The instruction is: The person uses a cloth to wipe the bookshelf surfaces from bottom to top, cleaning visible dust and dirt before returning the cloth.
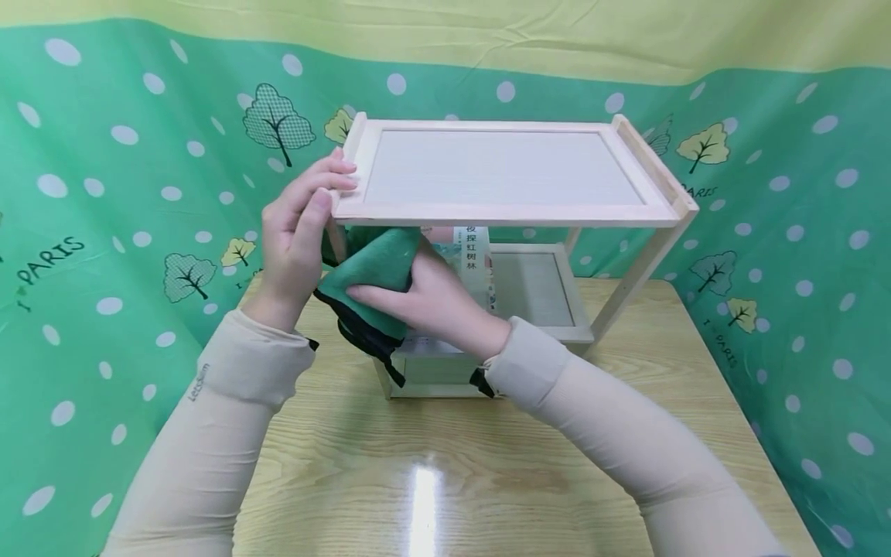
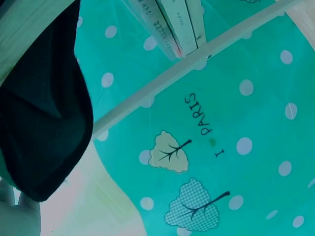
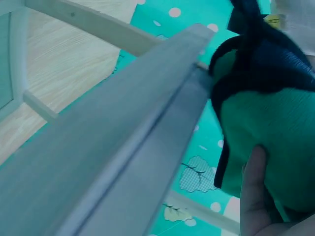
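In the head view a two-tier wooden shelf [image 1: 487, 166] stands on the table. My left hand [image 1: 295, 224] grips the left end of its top board, fingers over the side rail and thumb at the front corner. Below that corner my right hand [image 1: 442, 290] pinches a green cloth bag-like item [image 1: 376, 267] with black edging and a dangling black strap. The thumb lies on the near face; the other fingers are mostly hidden behind cloth. The right wrist view shows the green cloth item [image 3: 275, 123] beside a wooden board [image 3: 113, 132]. Its dark side [image 2: 44, 108] fills the left wrist view's left edge.
Books [image 1: 473, 259] stand on the lower tier under the top board; several spines [image 2: 179, 24] show in the left wrist view. Wooden posts [image 1: 636, 271] join the tiers. The wood-grain table [image 1: 522, 472] is bordered by a green dotted curtain [image 1: 125, 255].
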A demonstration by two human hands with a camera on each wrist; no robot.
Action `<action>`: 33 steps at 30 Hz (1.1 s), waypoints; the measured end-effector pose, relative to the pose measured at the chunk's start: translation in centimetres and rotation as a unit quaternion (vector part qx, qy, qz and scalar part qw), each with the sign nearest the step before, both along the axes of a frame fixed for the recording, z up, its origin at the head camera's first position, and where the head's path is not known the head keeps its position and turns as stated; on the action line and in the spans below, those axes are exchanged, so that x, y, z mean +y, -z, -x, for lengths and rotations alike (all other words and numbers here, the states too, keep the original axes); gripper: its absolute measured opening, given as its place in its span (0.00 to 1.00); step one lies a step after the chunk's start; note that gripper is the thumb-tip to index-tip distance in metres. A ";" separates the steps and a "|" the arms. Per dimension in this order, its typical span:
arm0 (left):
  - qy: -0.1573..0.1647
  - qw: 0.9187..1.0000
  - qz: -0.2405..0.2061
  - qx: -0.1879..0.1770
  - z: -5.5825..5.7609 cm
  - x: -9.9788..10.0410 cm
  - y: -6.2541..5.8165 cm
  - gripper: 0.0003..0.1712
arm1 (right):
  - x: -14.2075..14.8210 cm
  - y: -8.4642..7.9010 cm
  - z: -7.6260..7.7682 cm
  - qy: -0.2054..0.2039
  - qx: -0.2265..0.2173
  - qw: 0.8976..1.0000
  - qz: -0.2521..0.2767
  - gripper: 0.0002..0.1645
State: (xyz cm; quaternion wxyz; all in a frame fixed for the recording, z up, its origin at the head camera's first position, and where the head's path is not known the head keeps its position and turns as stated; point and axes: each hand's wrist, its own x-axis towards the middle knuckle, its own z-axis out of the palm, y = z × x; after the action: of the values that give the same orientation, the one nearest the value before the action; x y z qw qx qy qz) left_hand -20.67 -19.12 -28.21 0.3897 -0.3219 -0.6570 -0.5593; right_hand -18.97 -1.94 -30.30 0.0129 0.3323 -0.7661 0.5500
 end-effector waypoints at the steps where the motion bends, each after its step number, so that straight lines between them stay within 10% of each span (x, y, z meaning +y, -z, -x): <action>1: 0.000 1.000 0.000 0.001 0.0 0.0 0.0 0.18 | -0.2 0.0 0.0 0.003 0.006 1.000 0.004 0.50; 8: -0.006 1.000 0.000 0.011 0.2 -0.1 0.0 0.17 | -1.1 0.2 0.1 0.045 0.012 0.998 0.032 0.54; 12: -0.001 1.000 0.008 0.020 0.3 -0.2 -0.2 0.16 | -1.7 -0.1 -0.1 0.081 0.070 0.993 -0.041 0.51; 22: -0.013 0.999 0.026 0.024 0.2 -0.4 0.0 0.17 | -3.2 -1.1 -0.8 0.203 0.209 0.924 -0.247 0.46; 33: -0.021 1.000 0.004 0.016 0.0 0.0 0.2 0.18 | -3.4 -0.2 -0.3 0.176 0.157 0.927 -0.292 0.51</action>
State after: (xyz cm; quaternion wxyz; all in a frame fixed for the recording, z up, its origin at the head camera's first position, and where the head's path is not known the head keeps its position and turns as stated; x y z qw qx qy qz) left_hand -20.69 -19.09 -28.38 0.4109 -0.3184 -0.6597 -0.5427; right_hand -18.64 -5.32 -30.07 0.1320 0.2629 -0.9272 0.2317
